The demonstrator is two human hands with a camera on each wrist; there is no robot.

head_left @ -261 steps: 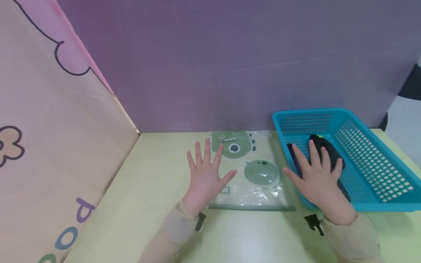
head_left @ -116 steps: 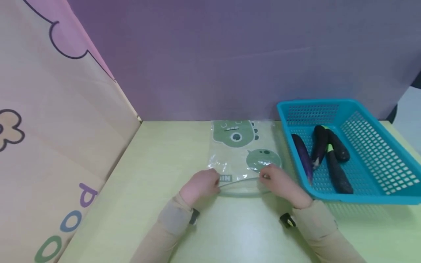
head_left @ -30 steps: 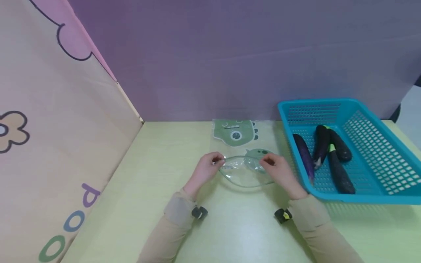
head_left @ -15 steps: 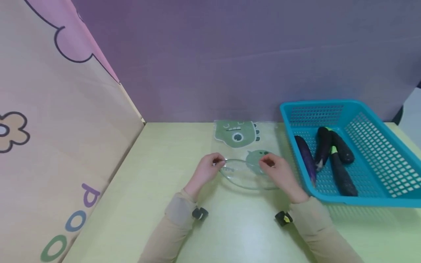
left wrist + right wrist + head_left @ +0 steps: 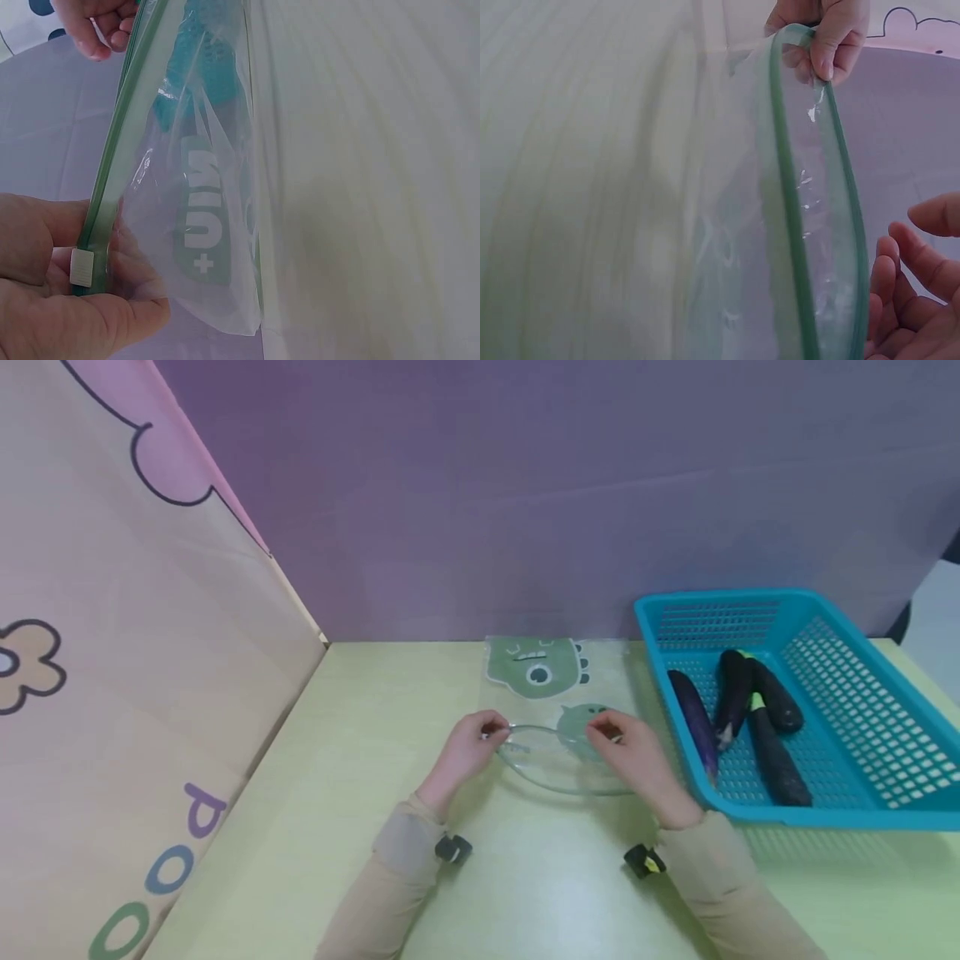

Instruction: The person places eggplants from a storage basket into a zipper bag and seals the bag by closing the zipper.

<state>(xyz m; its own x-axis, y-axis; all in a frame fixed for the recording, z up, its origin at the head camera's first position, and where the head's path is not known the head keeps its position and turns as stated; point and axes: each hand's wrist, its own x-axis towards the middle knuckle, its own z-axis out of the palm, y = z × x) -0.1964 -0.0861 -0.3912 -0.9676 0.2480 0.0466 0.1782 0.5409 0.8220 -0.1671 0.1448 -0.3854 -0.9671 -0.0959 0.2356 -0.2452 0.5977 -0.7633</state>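
Note:
A clear zip bag (image 5: 536,672) with green cartoon prints lies on the table, its near edge raised and its mouth parted. My left hand (image 5: 468,750) pinches the mouth's left corner between thumb and fingers, by the white slider (image 5: 82,268) on the green zip strip (image 5: 112,150). My right hand (image 5: 637,762) is at the mouth's right side. In the right wrist view its thumb and fingers (image 5: 919,259) stand apart, loosely bent beside the green-edged strip, with nothing pinched between them.
A blue plastic basket (image 5: 862,817) stands on the table to the right, close by the bag. Several dark eggplants (image 5: 776,752) lie in it. A purple partition (image 5: 465,510) rises behind the table, and a printed panel (image 5: 150,677) on the left.
Earlier, both hands were spread over the table, then took the bag's near edge, which was lifted and parted. Over the last second the hands have barely moved.

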